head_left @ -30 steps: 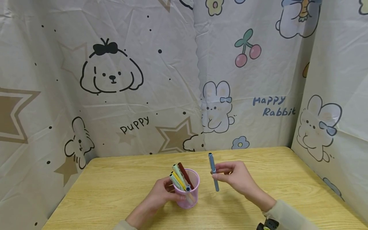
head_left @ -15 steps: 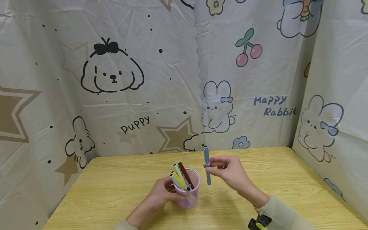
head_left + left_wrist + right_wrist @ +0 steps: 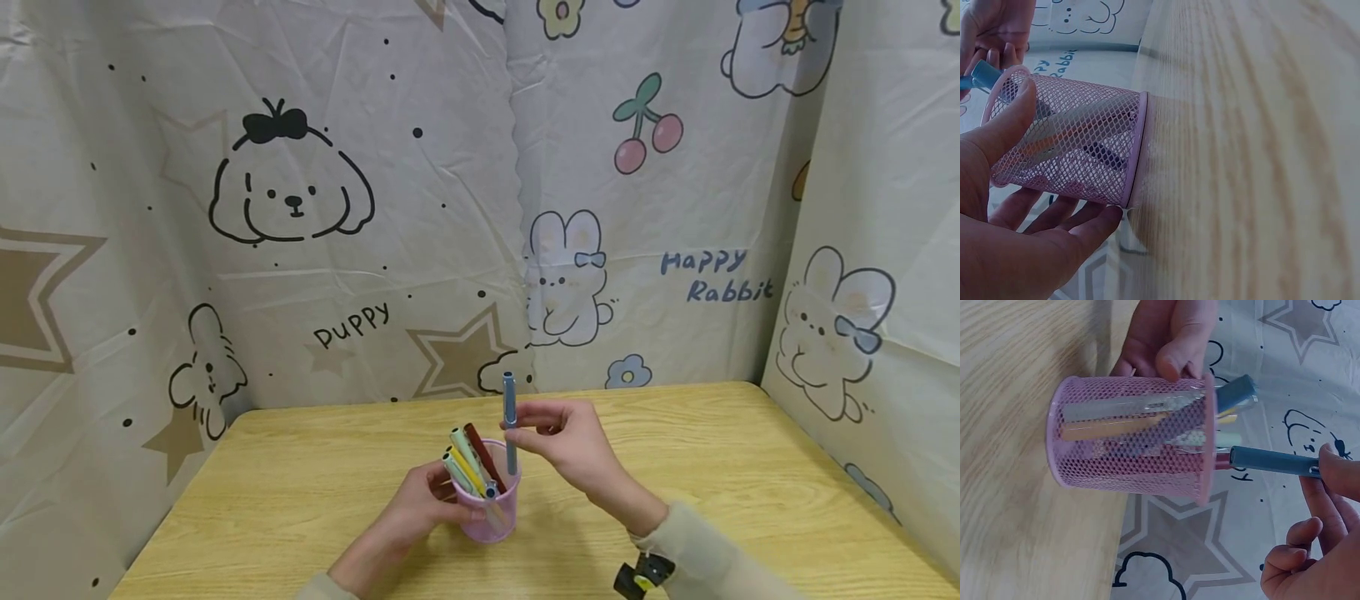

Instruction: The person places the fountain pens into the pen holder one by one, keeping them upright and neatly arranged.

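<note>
A pink mesh pen cup [image 3: 487, 517] stands upright on the table, with my left hand [image 3: 420, 507] gripping its left side, thumb across the front and fingers behind. Several pens lean inside it: a dark red pen [image 3: 483, 454], a yellow pen [image 3: 465, 469], pale green ones and a blue one [image 3: 1235, 394]. Between the thumb and fingers of my right hand [image 3: 566, 442] is a blue pen [image 3: 510, 408], pinched near its middle and held nearly upright. Its lower end hangs at the cup's right rim; in the right wrist view that end is close to the mesh mouth.
The light wooden table [image 3: 315, 467] extends around the cup on all sides. Behind and beside it hangs a pale curtain [image 3: 420, 250] printed with puppies, rabbits and stars. A dark watch [image 3: 645, 575] is on the right wrist.
My right hand has carried the blue pen leftward and slightly up, from right of the cup to over its right rim. The left hand and cup have stayed in place.
</note>
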Action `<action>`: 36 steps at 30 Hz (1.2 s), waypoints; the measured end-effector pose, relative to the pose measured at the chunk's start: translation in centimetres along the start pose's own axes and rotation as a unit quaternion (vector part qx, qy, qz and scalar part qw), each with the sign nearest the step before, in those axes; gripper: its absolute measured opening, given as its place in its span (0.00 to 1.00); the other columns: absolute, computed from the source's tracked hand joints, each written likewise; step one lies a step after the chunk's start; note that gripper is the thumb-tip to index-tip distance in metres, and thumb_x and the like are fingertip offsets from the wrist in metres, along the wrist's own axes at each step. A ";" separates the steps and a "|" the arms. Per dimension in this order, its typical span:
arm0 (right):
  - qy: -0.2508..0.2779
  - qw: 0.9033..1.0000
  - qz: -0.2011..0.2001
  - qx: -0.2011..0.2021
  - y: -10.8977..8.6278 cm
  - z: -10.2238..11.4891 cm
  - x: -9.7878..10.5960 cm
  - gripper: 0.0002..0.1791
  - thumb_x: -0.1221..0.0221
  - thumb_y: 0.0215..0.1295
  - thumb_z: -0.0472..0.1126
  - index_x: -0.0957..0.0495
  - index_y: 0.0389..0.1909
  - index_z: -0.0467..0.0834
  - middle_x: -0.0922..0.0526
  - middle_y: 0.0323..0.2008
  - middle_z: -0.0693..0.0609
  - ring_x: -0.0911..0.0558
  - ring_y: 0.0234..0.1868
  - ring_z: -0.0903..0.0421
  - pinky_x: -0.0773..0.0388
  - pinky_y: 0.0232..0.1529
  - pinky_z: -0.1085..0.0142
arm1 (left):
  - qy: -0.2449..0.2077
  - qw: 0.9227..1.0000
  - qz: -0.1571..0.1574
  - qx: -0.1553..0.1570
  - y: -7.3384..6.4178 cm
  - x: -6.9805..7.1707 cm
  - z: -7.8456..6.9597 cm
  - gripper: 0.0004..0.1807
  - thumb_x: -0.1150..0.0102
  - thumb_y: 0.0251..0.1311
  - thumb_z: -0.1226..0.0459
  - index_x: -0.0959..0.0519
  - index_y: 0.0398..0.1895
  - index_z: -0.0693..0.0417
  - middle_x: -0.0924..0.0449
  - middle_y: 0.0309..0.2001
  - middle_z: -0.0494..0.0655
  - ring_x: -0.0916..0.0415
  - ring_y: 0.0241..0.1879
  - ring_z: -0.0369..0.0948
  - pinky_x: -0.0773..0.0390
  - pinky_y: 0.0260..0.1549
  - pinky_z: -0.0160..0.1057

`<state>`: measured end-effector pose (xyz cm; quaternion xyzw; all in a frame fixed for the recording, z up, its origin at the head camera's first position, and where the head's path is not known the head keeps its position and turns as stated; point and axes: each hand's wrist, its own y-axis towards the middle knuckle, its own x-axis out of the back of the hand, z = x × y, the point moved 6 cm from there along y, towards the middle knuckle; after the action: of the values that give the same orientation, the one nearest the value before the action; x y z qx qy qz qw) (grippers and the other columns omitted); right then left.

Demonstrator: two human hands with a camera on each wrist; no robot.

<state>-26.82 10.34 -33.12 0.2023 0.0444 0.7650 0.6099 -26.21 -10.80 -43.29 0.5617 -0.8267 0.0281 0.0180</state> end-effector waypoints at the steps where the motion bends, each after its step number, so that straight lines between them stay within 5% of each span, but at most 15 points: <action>1: -0.002 1.000 0.003 0.003 0.1 -0.1 -0.2 0.13 0.26 0.64 0.36 0.11 0.47 0.36 0.08 0.41 0.46 0.13 0.43 0.46 0.20 0.42 0.64 | 0.000 1.000 0.001 0.000 0.0 0.0 0.0 0.34 0.21 0.53 0.72 0.22 0.65 0.64 0.17 0.58 0.51 0.21 0.59 0.50 0.20 0.61 0.47; 16: 0.004 1.000 0.026 0.005 0.5 -2.0 -2.1 0.12 0.26 0.62 0.34 0.11 0.46 0.38 0.09 0.41 0.46 0.14 0.39 0.45 0.19 0.36 0.67 | -0.003 1.000 0.006 0.003 0.0 0.0 -0.1 0.34 0.21 0.54 0.71 0.22 0.66 0.63 0.17 0.59 0.52 0.21 0.60 0.51 0.20 0.60 0.46; 36: -0.002 1.000 0.027 -0.001 -0.1 -3.1 -2.6 0.15 0.26 0.62 0.35 0.12 0.47 0.33 0.09 0.41 0.44 0.13 0.44 0.48 0.22 0.40 0.67 | 0.008 1.000 0.002 0.000 -0.1 0.0 0.0 0.36 0.21 0.53 0.70 0.23 0.67 0.64 0.19 0.62 0.55 0.22 0.63 0.56 0.21 0.62 0.51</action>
<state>-27.43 8.41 -36.62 0.2040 0.0371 0.7806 0.5896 -26.12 -10.87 -43.31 0.5600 -0.8275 0.0331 0.0248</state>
